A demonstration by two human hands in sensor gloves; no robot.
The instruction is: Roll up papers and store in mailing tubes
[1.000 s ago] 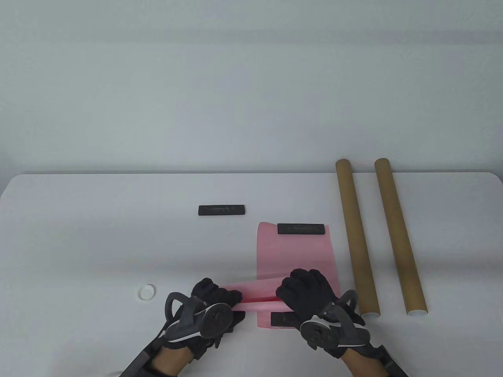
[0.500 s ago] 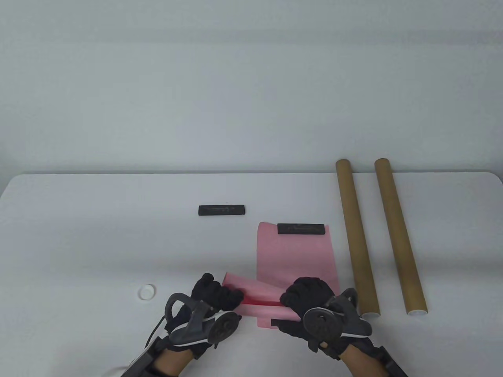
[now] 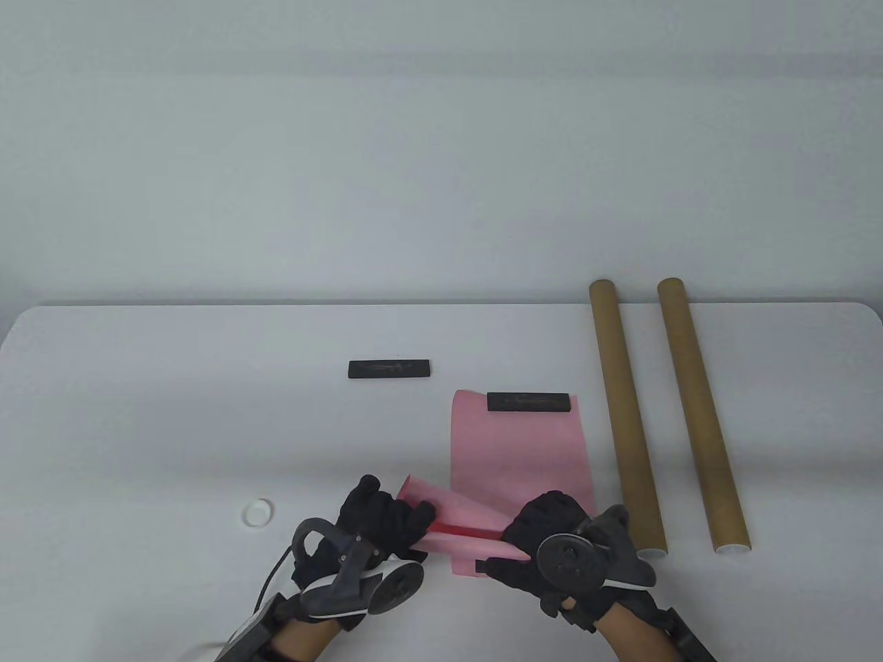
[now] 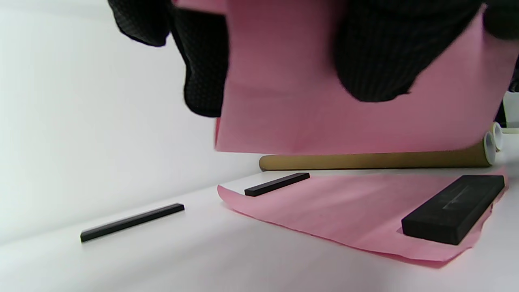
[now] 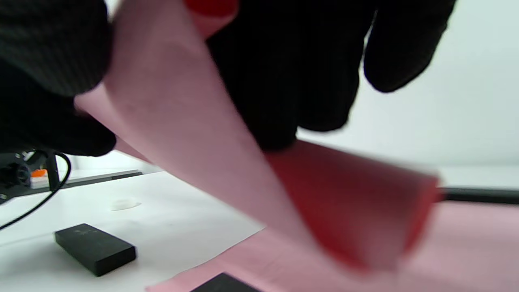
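Note:
Both gloved hands hold a loose pink sheet (image 3: 452, 518) that is curled into a partial roll just above the table, its darker inside showing. My left hand (image 3: 408, 522) pinches the roll's left end, thumb on the near face of the pink sheet (image 4: 284, 101). My right hand (image 3: 522, 532) grips the right end, fingers curled round the curled paper (image 5: 194, 154). Beneath lies a second flat pink sheet (image 3: 517, 448), pinned by a black weight bar (image 3: 530, 401) at its far edge and another weight (image 4: 454, 211) at its near edge. Two brown mailing tubes (image 3: 624, 414) (image 3: 700, 414) lie to the right.
A third black weight bar (image 3: 388, 369) lies on the white table (image 3: 172, 414) left of centre. Left of my left hand sits a small white tube cap (image 3: 257, 513). Near the left hand a fourth black weight (image 5: 95, 243) lies on the table. The tubes' near ends show white caps.
The loose sheet has gone from nearly flat to a curled roll with its free edge raised at the left. Both hands have drawn slightly nearer the table's front edge.

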